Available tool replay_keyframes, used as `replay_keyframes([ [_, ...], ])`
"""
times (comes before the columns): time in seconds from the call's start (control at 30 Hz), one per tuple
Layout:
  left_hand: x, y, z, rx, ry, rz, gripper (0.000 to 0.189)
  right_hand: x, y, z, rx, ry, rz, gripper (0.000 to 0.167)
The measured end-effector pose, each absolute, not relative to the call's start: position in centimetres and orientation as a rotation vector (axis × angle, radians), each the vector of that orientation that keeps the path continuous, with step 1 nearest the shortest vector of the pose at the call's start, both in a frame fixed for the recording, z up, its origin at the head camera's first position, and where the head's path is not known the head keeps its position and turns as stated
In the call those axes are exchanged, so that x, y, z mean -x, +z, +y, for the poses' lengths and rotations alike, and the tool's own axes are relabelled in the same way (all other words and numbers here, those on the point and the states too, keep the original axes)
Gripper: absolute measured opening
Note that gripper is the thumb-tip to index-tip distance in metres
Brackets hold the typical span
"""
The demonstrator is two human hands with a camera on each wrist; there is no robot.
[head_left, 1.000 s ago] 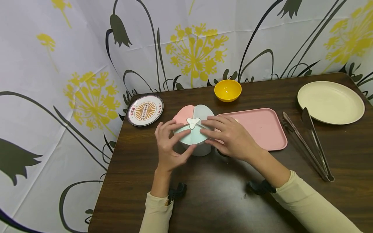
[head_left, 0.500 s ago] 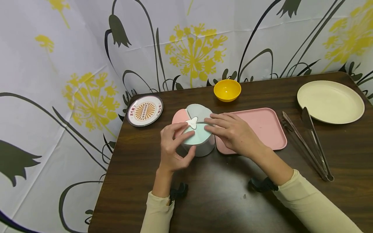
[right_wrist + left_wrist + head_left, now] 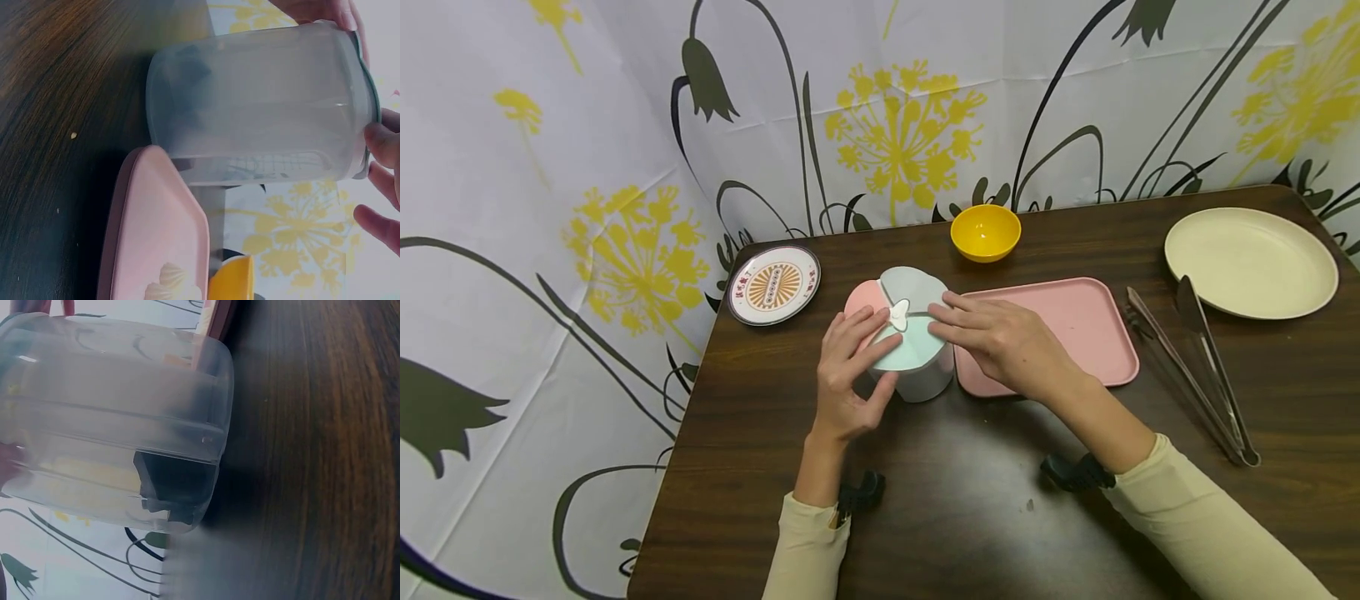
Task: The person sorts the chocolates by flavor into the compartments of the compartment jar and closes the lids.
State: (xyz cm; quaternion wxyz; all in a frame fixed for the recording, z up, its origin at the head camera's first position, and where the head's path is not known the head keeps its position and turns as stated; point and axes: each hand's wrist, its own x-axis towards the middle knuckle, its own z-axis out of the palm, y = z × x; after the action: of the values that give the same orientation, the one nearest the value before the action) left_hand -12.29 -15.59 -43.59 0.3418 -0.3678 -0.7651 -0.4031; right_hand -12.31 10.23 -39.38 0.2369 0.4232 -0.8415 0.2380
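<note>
A translucent canister (image 3: 917, 385) stands on the table under a round lid (image 3: 917, 343) with pink, grey-blue and mint sections and a white three-lobed knob (image 3: 898, 315). My left hand (image 3: 846, 379) holds the lid from the left; its fingers reach the knob and its thumb is at the near rim. From the right, my right hand (image 3: 1003, 342) grips the lid's edge, fingertips on top. One digit lies right at the rim in the right wrist view, where the canister (image 3: 262, 103) looks whitish. A dark patch (image 3: 175, 481) shows through its wall in the left wrist view.
Right of the canister lies a pink tray (image 3: 1090, 333), with pale swirled pieces (image 3: 172, 284) on it. Behind are a yellow bowl (image 3: 987, 233) and a patterned white plate (image 3: 775, 285). Metal tongs (image 3: 1213, 383) and a cream oval plate (image 3: 1251, 262) are farther right.
The lid and its knob have turned counterclockwise. My left hand has shifted slightly right. The right hand's fingers have drawn back toward the lid's right edge.
</note>
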Motion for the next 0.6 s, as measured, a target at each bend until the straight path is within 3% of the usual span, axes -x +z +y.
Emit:
replay_keyframes([
  [0.6,12.64,-43.76,-15.07,0.972,-0.891,-1.949,0.034,12.72,-39.95,10.58,-1.126,0.684,-2.264,0.049],
])
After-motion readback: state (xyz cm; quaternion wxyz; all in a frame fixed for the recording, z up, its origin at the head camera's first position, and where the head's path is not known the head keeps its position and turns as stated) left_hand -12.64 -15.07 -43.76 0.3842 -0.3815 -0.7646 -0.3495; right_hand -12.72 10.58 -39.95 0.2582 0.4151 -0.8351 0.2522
